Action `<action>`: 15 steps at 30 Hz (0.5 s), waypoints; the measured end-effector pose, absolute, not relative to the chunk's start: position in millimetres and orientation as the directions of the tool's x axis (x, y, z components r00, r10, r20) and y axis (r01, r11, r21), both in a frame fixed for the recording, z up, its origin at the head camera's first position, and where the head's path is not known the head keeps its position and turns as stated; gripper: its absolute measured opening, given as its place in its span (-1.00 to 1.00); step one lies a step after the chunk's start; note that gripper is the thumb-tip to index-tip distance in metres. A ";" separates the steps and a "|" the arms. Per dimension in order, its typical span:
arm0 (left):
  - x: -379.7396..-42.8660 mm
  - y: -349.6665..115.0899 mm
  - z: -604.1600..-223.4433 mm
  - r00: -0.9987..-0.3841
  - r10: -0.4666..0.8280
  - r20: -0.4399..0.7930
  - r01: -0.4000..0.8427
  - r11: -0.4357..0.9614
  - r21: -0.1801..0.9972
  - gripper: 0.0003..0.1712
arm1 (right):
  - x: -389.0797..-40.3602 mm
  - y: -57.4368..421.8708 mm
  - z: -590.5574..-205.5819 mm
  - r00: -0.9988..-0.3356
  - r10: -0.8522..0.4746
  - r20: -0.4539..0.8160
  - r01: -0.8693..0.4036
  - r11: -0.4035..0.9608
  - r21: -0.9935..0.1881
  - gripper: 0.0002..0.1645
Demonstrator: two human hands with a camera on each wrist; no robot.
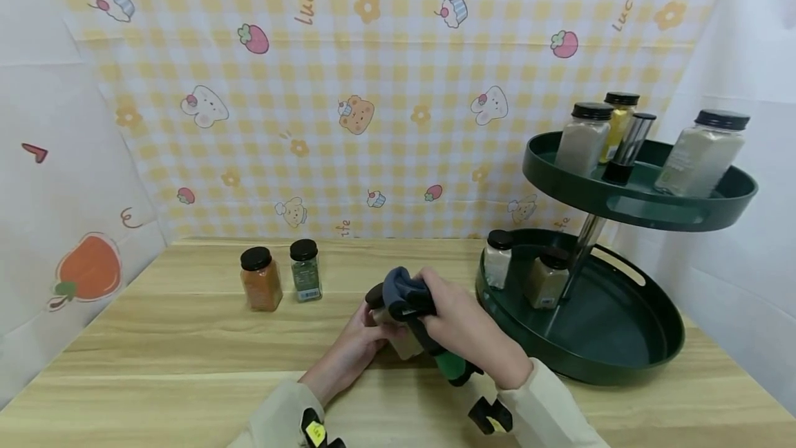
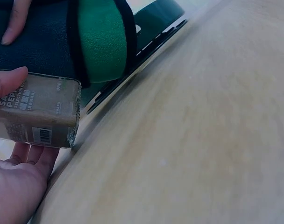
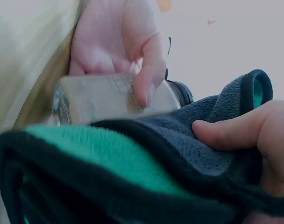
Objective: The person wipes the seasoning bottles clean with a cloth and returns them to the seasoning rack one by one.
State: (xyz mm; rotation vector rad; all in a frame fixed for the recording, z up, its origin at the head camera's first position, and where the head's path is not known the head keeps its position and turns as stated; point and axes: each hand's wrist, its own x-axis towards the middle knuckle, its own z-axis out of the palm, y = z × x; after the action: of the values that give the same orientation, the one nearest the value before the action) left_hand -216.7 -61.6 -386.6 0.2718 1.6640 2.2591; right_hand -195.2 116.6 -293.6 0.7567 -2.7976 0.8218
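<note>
My left hand (image 1: 358, 337) grips a square glass spice jar (image 2: 44, 109) of brown powder, its thumb across the printed label. The jar has a black lid (image 3: 181, 93) and tilts over the table. In my right hand (image 1: 457, 320) is a folded cloth (image 3: 179, 140), dark grey and green with black edging, pinched between thumb and fingers. The cloth lies against the jar's side and covers part of it in the head view. Below the hand its green end (image 1: 452, 366) hangs down.
A two-tier dark green rack (image 1: 597, 365) stands at the right, with several jars on its upper tray (image 1: 640, 202) and two on the lower. Left of the hands, an orange spice jar (image 1: 261, 285) and a green herb jar (image 1: 306, 272) stand on the wooden table (image 1: 155, 344).
</note>
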 end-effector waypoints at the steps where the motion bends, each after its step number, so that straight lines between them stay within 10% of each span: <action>1: -216.6 -61.6 -386.2 -0.929 0.369 -0.035 -0.143 -0.269 0.953 -0.24 | -194.6 116.6 -292.8 -0.869 -0.428 0.250 -0.495 0.729 -0.473 -0.64; 15: -215.9 -61.9 -385.0 -0.918 0.396 -0.035 -0.162 -0.293 0.942 -0.15 | -198.9 127.4 -298.7 -0.900 -0.435 -0.011 -0.394 0.825 -0.405 -0.67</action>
State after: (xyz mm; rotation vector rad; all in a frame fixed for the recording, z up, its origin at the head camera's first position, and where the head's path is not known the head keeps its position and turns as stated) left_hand -215.9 -61.9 -385.0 0.2913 1.6100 2.2595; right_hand -198.9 127.4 -298.7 0.7056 -3.0991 0.6513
